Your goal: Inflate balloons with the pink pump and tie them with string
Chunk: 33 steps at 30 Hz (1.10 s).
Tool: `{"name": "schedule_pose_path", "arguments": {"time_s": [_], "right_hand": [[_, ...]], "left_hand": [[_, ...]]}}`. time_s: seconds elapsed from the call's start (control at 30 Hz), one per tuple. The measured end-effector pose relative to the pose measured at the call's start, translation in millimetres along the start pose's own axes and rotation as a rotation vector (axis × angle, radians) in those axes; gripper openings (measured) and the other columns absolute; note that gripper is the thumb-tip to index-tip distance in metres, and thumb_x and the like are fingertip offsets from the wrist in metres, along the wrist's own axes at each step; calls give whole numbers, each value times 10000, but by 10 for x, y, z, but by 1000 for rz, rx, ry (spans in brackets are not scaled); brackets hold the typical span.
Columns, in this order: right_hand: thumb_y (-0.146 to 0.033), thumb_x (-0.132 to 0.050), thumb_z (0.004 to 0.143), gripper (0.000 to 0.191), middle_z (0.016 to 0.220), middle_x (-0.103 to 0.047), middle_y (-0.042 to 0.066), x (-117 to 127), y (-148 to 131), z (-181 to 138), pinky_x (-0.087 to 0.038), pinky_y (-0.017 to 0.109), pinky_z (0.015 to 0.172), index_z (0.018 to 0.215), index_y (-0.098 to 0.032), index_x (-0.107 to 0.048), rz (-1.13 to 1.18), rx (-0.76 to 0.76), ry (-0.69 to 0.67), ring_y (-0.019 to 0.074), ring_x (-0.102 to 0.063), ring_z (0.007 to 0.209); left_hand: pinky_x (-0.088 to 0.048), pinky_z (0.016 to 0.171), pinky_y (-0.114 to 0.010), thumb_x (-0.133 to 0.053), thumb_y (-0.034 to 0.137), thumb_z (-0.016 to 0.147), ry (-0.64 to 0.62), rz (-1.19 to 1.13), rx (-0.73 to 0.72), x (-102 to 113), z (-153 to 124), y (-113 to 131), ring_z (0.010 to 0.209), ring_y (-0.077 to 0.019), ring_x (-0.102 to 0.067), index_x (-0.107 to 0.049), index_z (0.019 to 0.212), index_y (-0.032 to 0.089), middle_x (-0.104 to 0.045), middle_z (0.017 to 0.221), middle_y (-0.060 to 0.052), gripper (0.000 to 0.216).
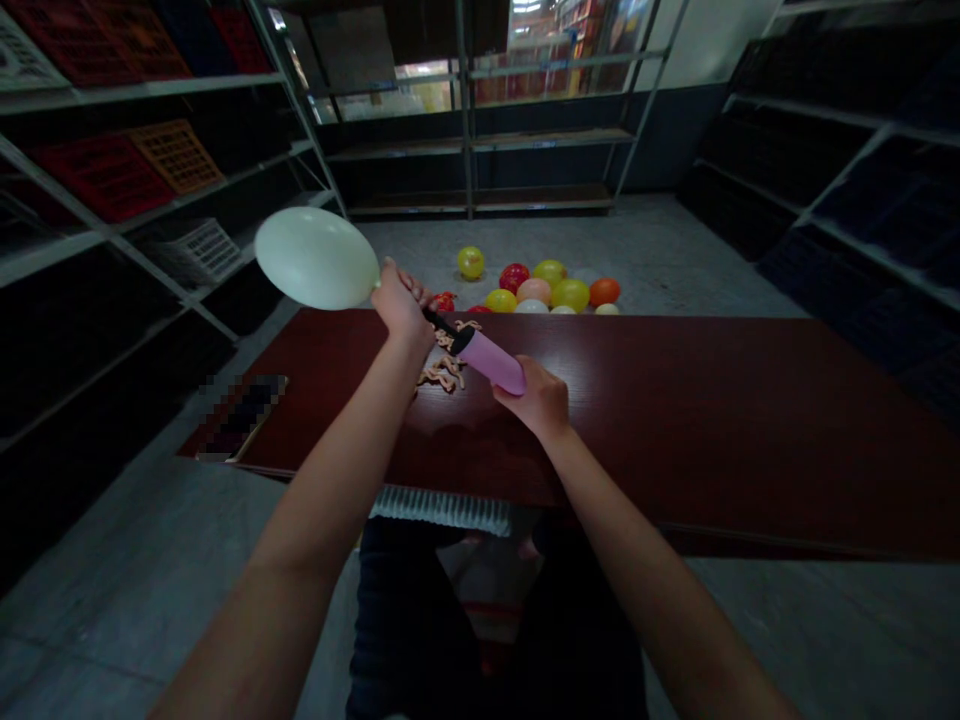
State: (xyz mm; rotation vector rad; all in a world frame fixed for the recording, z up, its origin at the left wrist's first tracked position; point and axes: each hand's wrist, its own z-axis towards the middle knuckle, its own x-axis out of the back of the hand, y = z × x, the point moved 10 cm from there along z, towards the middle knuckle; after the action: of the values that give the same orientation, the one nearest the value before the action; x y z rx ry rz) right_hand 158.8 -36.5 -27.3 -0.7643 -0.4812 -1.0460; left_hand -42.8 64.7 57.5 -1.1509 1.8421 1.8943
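Note:
My left hand (401, 303) is closed around the neck of a pale green inflated balloon (316, 258), holding it on the black nozzle of a pink hand pump (491, 362). My right hand (538, 400) grips the rear end of the pump's pink barrel. Both hands are held above a dark red table (712, 400). A small pile of uninflated balloons (444, 372) lies on the table just under the pump.
Several inflated balloons (540, 287) in yellow, red, green and orange lie on the floor beyond the table. A dark flat object (244, 415) rests on the table's left end. Metal shelving with crates (150, 160) lines the left, back and right.

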Motion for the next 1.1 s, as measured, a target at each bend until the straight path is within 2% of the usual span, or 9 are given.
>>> {"name": "schedule_pose_path", "arguments": {"time_s": [0.1,0.23,0.37,0.5,0.63,0.73,0.8,0.9,1.1], "right_hand": [[-425,-665,804,382,913,-748,101,-10,22,5,-502,318,682,1084,-168,-641,-4,-11,-10,251,-713,787],[-432,-682,810,401,996,-752,91,-5,13,11,-500,308,710,1115,-177,-633,8,-12,-9,239,-715,835],[-471,-674,849,393,1002,-751,81,-9,-133,-3,-479,288,706,1109,-179,-639,-13,70,-48,216,-710,844],[-509,-629,886,391,923,-744,76,-42,-318,-57,-449,289,672,1082,-171,-651,-82,212,-117,209,-695,790],[-519,-618,888,387,873,-734,70,-96,-403,-103,-429,293,659,1047,-168,-656,-122,312,-163,208,-682,764],[-525,-619,887,395,886,-738,74,-121,-406,-108,-431,294,660,1046,-165,-655,-112,327,-177,207,-684,765],[-523,-623,889,393,912,-744,77,-109,-413,-108,-441,290,670,1050,-166,-653,-84,332,-164,205,-693,783],[-519,-639,879,397,954,-753,82,-56,-390,-99,-456,284,686,1068,-170,-652,-50,307,-125,205,-704,804],[-451,-699,803,381,922,-764,75,32,-200,-61,-471,285,659,1058,-171,-665,-25,162,-45,217,-715,765]], "left_hand": [[-208,370,-230,-569,466,931,-18,-5,2,-11,-98,-259,328,-67,-236,-301,615,217,-243,427,80,484],[-223,371,-231,-559,436,931,-40,-4,29,28,-125,-297,329,-70,-247,-297,618,219,-243,431,77,462],[-218,384,-223,-492,384,952,-3,31,95,278,-61,-153,319,-59,-225,-244,625,215,-223,440,88,444],[-213,394,-209,-367,269,984,58,-25,174,711,-16,31,304,-49,-205,-207,631,210,-209,422,98,392],[-210,383,-197,-313,237,997,133,-84,198,1139,67,334,286,-47,-212,-195,632,206,-220,400,99,385],[-223,374,-200,-355,210,964,133,-117,173,1276,190,630,283,-53,-225,-202,621,201,-232,400,87,376],[-230,368,-206,-380,205,942,121,-127,154,1267,256,802,284,-58,-227,-211,613,200,-234,404,82,369],[-233,367,-205,-356,241,967,115,-117,118,1145,275,947,289,-58,-222,-228,618,202,-226,414,86,374],[-225,370,-193,-377,378,1022,130,-118,-39,710,172,946,305,-53,-222,-273,637,200,-228,433,87,437]]}}
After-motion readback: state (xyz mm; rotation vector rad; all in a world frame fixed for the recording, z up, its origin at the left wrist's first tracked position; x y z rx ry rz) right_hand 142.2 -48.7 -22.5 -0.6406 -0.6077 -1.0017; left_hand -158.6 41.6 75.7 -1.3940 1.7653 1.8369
